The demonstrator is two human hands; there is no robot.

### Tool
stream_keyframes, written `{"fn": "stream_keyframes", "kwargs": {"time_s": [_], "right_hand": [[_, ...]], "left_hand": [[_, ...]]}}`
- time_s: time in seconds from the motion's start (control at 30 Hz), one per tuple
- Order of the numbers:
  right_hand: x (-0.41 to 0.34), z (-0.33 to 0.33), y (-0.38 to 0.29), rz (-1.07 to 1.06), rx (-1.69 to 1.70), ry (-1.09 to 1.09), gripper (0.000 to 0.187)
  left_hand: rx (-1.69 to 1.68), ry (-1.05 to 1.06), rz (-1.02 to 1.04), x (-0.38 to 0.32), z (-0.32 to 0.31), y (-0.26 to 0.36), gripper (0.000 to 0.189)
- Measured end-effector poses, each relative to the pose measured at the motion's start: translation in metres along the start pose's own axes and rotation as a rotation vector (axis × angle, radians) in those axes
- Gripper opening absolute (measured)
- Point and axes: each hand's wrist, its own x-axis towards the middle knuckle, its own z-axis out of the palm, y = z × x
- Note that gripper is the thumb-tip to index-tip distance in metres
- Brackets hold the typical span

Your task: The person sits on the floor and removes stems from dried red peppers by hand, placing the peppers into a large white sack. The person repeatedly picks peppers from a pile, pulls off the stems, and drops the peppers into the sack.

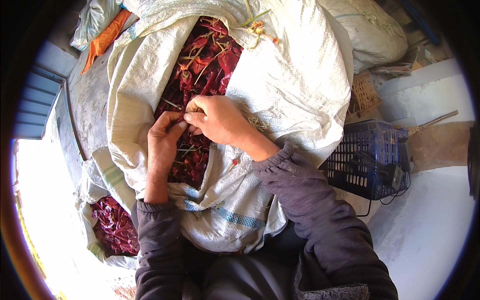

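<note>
Both hands meet above an open white woven sack [288,86] filled with dried red chili peppers [219,63]. Between the thumb and fingers of my left hand [165,135] is a small dark red chili pepper [180,119], mostly covered by the fingers. My right hand [217,118] pinches at the same spot, its thumb tip against my left thumb; what lies inside its curled fingers is hidden. Pale stems [195,58] are mixed among the peppers. Loose stems and orange pieces [258,28] rest on the sack's folded far rim.
At the lower left stands a second sack [108,172] holding red chili peppers [114,227]. A dark blue plastic crate [365,159] with a cable is on the right, near a woven basket [365,93]. Another full sack [369,32] lies at the upper right; an orange bag [105,37] is upper left.
</note>
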Motion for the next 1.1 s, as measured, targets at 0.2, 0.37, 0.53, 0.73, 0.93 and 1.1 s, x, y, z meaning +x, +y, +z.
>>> {"fn": "stream_keyframes", "kwargs": {"time_s": [0.2,0.37,0.53,0.73,0.93,1.1], "right_hand": [[0.003,-0.002,-0.003,0.103,0.324,-0.013,0.017],[0.009,-0.016,-0.009,0.143,0.567,0.202,0.02],[0.007,-0.014,-0.006,0.173,0.624,0.144,0.019],[0.006,-0.013,-0.003,0.151,0.642,0.153,0.023],[0.007,-0.007,-0.008,0.223,0.294,0.07,0.028],[0.007,0.009,0.02,-0.009,-0.04,0.048,0.028]], "left_hand": [[-0.266,0.044,0.031,0.001,-0.001,0.003,0.01],[-0.325,0.179,0.074,0.013,-0.051,0.008,0.017],[0.802,0.239,0.198,0.014,-0.028,0.006,0.03],[0.992,0.087,0.205,0.021,-0.024,-0.014,0.03],[-0.259,0.231,-0.104,0.008,-0.033,0.028,0.01],[-0.495,0.213,-0.114,0.013,-0.027,0.021,0.015]]}}
